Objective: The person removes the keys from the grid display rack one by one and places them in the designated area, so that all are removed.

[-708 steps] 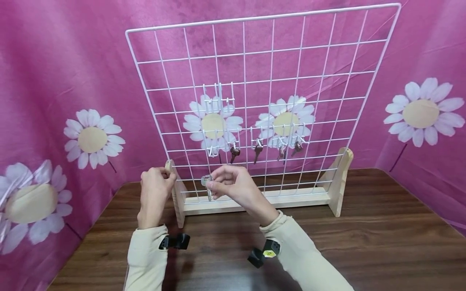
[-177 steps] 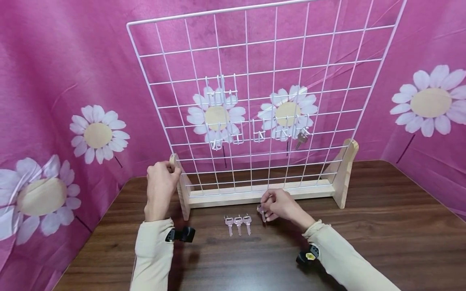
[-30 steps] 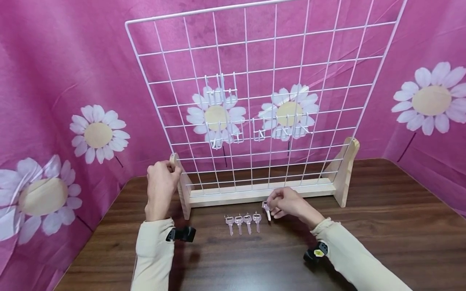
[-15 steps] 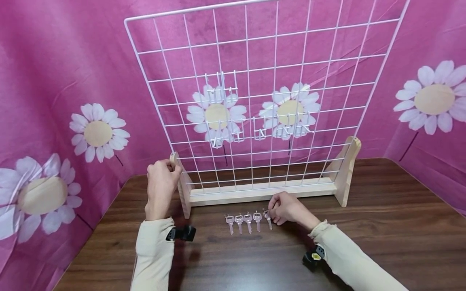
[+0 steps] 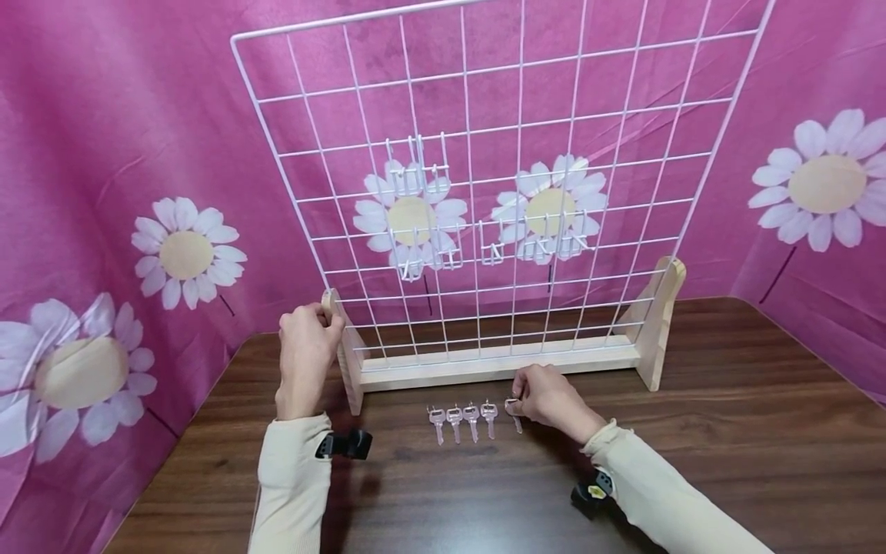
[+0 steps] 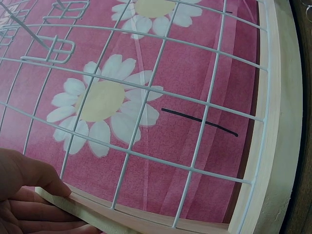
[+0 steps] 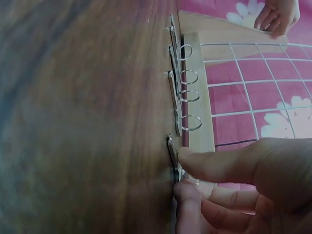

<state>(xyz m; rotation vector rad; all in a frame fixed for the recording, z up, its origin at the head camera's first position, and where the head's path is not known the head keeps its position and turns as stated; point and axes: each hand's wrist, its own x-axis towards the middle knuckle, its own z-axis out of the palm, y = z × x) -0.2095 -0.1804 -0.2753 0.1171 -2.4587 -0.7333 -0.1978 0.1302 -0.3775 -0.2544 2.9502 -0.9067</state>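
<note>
My left hand (image 5: 304,358) grips the top of the stand's left wooden upright (image 5: 349,369); the left wrist view shows its thumb (image 6: 46,180) bent over the wood edge. Low over the table, in front of the stand, my right hand (image 5: 551,396) pinches the head of a metal key (image 5: 517,425) with a ring. In the right wrist view that key (image 7: 172,150) lies against the tabletop, partly hidden by thumb and fingers. Several similar keys (image 5: 471,428) lie in a row just left of it, rings toward the stand, blades toward me.
A white wire grid (image 5: 467,182) stands upright in the wooden base (image 5: 484,371). Small white wire hooks (image 5: 492,254) hang on it, with no keys on them. A pink curtain (image 5: 187,115) with daisies encloses the back and sides of the brown table (image 5: 429,500).
Keys that hung on the hooks earlier now lie in a row on the table. Over the last second my right hand lowered the last key to the tabletop. My left hand stays put.
</note>
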